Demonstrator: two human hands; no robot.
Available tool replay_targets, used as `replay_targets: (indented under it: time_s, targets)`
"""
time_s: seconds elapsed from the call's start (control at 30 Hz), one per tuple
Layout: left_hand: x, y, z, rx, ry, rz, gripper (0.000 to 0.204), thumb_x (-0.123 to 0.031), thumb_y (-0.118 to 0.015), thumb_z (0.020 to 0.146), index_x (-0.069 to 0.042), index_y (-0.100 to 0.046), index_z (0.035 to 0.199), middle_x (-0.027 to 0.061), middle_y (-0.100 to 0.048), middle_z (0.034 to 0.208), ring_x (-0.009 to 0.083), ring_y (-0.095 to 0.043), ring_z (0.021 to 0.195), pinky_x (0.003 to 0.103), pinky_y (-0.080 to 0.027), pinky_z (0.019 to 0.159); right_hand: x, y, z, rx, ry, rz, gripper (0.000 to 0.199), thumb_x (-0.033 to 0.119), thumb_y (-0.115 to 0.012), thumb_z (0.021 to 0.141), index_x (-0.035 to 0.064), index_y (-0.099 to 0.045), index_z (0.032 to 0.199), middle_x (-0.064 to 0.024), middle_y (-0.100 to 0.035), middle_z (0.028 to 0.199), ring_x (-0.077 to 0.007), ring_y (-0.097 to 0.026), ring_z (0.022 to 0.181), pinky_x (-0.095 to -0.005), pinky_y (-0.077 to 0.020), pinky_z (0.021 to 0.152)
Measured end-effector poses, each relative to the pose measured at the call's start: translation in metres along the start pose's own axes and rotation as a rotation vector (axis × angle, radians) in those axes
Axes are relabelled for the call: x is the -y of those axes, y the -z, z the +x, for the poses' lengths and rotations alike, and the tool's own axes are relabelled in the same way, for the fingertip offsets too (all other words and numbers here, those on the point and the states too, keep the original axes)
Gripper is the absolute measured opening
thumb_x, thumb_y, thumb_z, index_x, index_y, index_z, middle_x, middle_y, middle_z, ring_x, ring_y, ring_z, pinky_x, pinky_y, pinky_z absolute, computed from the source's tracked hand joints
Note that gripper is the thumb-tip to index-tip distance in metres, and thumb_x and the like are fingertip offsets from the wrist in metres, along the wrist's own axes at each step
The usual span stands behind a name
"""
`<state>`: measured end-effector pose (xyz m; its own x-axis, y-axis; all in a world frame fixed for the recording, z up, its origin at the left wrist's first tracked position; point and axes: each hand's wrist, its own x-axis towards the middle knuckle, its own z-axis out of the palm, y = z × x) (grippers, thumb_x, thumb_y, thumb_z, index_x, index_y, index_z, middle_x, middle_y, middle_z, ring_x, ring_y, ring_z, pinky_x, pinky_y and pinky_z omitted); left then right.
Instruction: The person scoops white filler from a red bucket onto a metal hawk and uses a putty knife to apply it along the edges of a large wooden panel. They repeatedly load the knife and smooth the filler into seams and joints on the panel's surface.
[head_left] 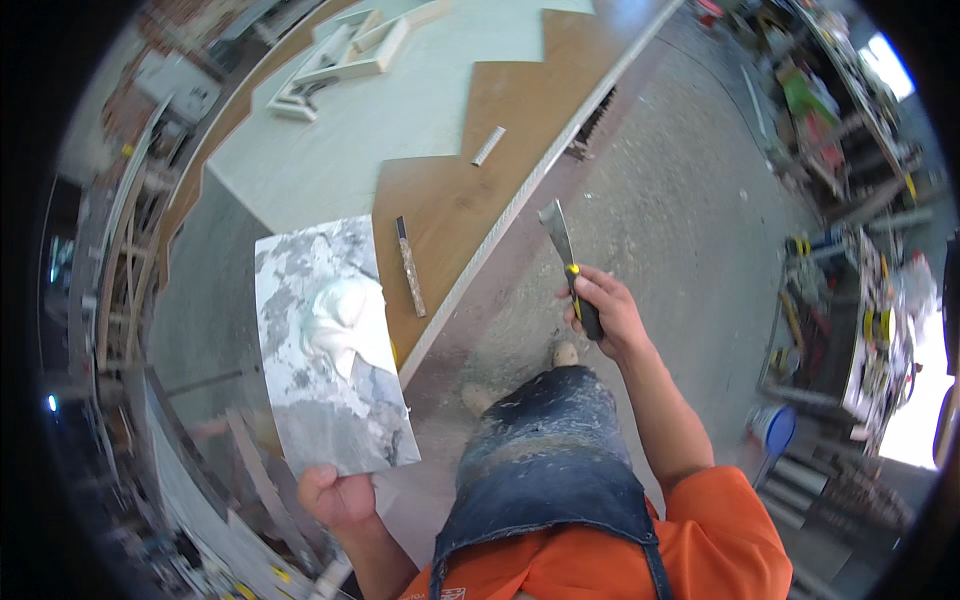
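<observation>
My left hand [338, 497] grips the near edge of a flat smeared board [325, 390] that carries a lump of white filler [345, 318]. My right hand [605, 310] holds a putty knife [565, 255] by its black and yellow handle, blade pointing up and away, just off the edge of the brown wooden panel [450, 200]. A second, crusted scraper [408, 268] lies on that panel beside the board. I wear an orange shirt and a dusty dark apron.
The panel has pale filled patches [380, 120] and a small short stick [488, 146] on it. White frames [340, 55] lie at its far end. Dusty concrete floor [680, 200] is to the right, with cluttered shelves and a blue bucket [772, 428] beyond.
</observation>
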<state>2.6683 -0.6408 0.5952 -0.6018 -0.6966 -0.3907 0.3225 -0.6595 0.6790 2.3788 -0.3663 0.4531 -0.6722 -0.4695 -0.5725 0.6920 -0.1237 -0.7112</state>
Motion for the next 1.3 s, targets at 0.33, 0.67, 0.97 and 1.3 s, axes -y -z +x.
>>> replay_targets:
  time_s: [0.33,0.67,0.97,1.3]
  targets:
    - [-0.056,0.073,0.041,0.037,0.133,-0.015,0.093,-0.001,-0.048,0.064,0.000,-0.034,0.155,0.0179,-0.037,0.161,0.0382,-0.029,0.151,0.057,-0.015,0.127,-0.081,-0.049,0.081,-0.355,0.207,0.068,0.044,0.018,-0.066,0.098,0.0023,-0.057,0.139,-0.0075,-0.071,0.103,-0.0133,-0.065,0.074,-0.0263,-0.0509,0.062]
    - [-0.067,0.082,0.037,0.071,0.168,0.001,0.090,0.003,-0.047,0.068,0.000,-0.034,0.156,0.0186,-0.038,0.160,0.0360,-0.029,0.151,0.054,-0.014,0.128,-0.105,-0.068,0.109,-0.517,0.248,0.000,0.045,0.013,-0.068,0.095,-0.0007,-0.060,0.137,-0.0031,-0.067,0.093,-0.0095,-0.061,0.069,-0.0254,-0.0484,0.059]
    - [-0.062,0.079,0.040,0.024,0.160,0.051,0.090,0.001,-0.050,0.067,0.001,-0.034,0.155,0.0186,-0.041,0.158,0.0369,-0.034,0.149,0.055,-0.019,0.126,-0.171,-0.091,0.079,-0.552,0.240,-0.003,0.045,0.009,-0.067,0.096,-0.0044,-0.058,0.138,-0.0051,-0.068,0.102,-0.0083,-0.059,0.073,-0.0249,-0.0514,0.066]
    - [-0.061,0.088,0.047,0.112,0.180,0.047,0.087,0.001,-0.049,0.069,0.000,-0.035,0.155,0.0180,-0.041,0.158,0.0364,-0.034,0.149,0.055,-0.021,0.126,-0.169,-0.096,0.030,-0.461,0.042,0.190,0.051,0.011,-0.067,0.097,0.0001,-0.053,0.144,-0.0061,-0.068,0.110,-0.0111,-0.063,0.082,-0.0259,-0.0517,0.072]
